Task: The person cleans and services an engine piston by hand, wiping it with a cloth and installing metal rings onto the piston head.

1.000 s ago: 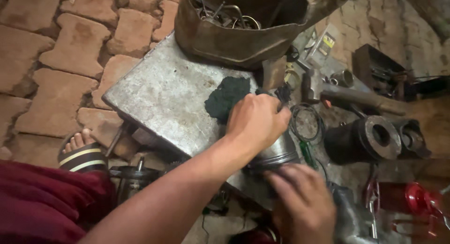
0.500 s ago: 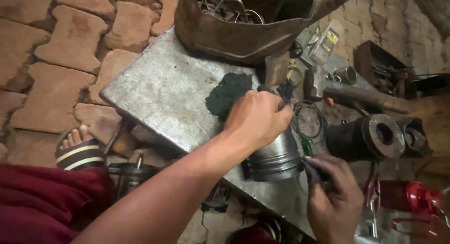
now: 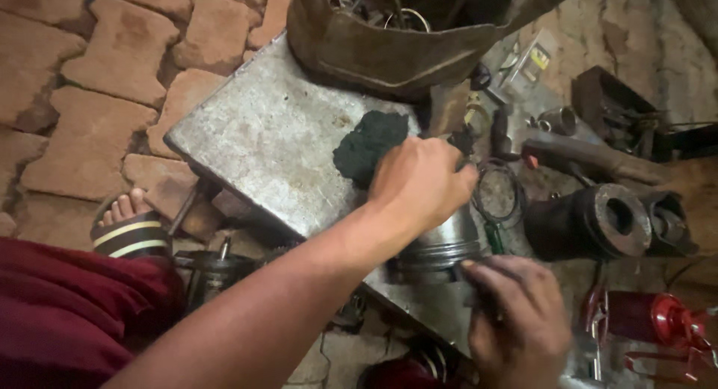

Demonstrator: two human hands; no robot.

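Left hand (image 3: 419, 183) fingers remain clamped over the metal piston (image 3: 441, 243), standing on the counter (image 3: 262, 135) edge. Right hand (image 3: 516, 325), previously lower, now grips a dark tool beside it. Metal tub (image 3: 389, 52) holds wire rings.

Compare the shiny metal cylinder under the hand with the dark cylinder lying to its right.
The shiny metal cylinder stands upright on the metal plate, pale and polished, with the left hand on top. The dark cylinder lies on its side, untouched, black and dull, its bore facing the camera. Both are round metal parts.
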